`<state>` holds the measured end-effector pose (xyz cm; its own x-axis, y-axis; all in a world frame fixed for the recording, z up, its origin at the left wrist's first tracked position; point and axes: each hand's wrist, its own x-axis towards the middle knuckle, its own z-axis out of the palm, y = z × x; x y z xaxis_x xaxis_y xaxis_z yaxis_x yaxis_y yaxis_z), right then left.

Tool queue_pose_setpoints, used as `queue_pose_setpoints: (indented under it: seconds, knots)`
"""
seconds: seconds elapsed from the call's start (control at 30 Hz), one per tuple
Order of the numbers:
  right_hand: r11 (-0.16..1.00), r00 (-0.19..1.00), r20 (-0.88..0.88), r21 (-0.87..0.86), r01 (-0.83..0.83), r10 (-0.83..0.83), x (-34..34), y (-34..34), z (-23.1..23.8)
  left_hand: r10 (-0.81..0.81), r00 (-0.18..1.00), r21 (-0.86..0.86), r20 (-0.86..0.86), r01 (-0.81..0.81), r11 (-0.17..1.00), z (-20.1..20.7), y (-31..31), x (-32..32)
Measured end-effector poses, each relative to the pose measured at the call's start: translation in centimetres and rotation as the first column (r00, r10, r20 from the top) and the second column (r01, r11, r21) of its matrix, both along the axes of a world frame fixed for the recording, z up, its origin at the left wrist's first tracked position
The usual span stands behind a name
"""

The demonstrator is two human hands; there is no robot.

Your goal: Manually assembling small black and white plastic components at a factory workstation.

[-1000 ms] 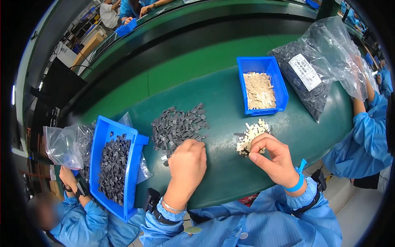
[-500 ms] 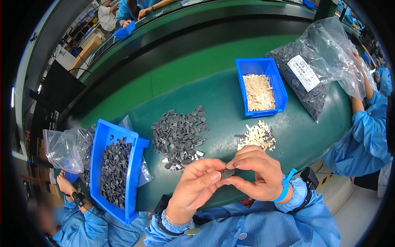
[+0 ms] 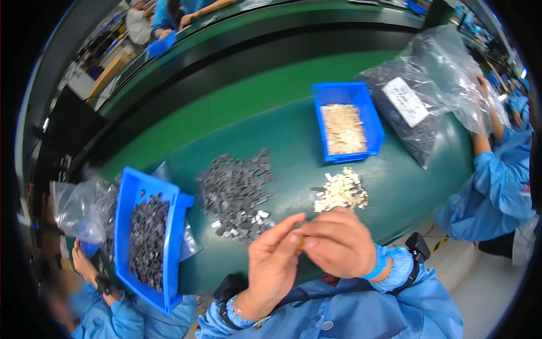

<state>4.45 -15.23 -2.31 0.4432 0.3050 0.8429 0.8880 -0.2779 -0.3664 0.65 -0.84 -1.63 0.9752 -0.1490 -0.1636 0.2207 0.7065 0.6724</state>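
Both hands pinched together on one small part, close over the table's near edge.

I see my left hand (image 3: 274,268) and right hand (image 3: 339,246) meeting fingertip to fingertip on a small part (image 3: 301,242), mostly hidden. Just beyond lie a pile of dark grey parts (image 3: 237,192) and a smaller pile of cream parts (image 3: 341,192) on the green table (image 3: 293,141); a blue bin of cream parts (image 3: 345,125) sits farther back.

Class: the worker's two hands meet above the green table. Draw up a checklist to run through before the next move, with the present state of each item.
1. Hands together: left hand and right hand touch at the fingertips: ok.
2. Piece pinched between them: cannot tell.
3. Grey pile close ahead of the hands: ok.
4. Pale pile close ahead: ok.
5. Left bin holds dark parts: ok.
6. Far bin holds pale parts: ok.
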Motion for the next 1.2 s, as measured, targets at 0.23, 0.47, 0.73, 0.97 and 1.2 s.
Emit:
queue_pose_setpoints:
  seconds: [0.23, 0.47, 0.73, 0.97, 1.2]
  knots:
    - [0.99, 0.995, -0.097, 0.142, -0.025, 0.039, -0.4, 1.6, 0.2, 0.179, 0.984, 0.374, -0.019, -0.159, 0.914, 2.1, 0.0, 0.2]
    - [0.927, 0.917, -0.389, 0.369, 0.068, 0.088, -0.7, -0.2, 0.9, 0.058, 0.996, 0.343, 0.073, -0.08, 0.936, 0.9, 0.0, 1.2]
    - [0.914, 0.838, -0.488, 0.404, -0.033, 0.245, -1.8, 0.1, 1.1, -0.139, 0.982, 0.191, 0.126, 0.113, 0.975, 1.2, 1.1, 0.4]
    - [0.922, 0.836, -0.504, 0.387, -0.006, 0.217, -2.2, 0.4, 0.9, -0.183, 0.977, 0.307, 0.106, 0.143, 0.941, 2.5, 0.4, -0.6]
    - [0.736, 0.67, -0.55, 0.677, 0.006, 0.499, -2.2, -0.7, 0.7, -0.063, 0.99, 0.433, 0.125, 0.003, 0.902, -0.9, 1.3, -0.3]
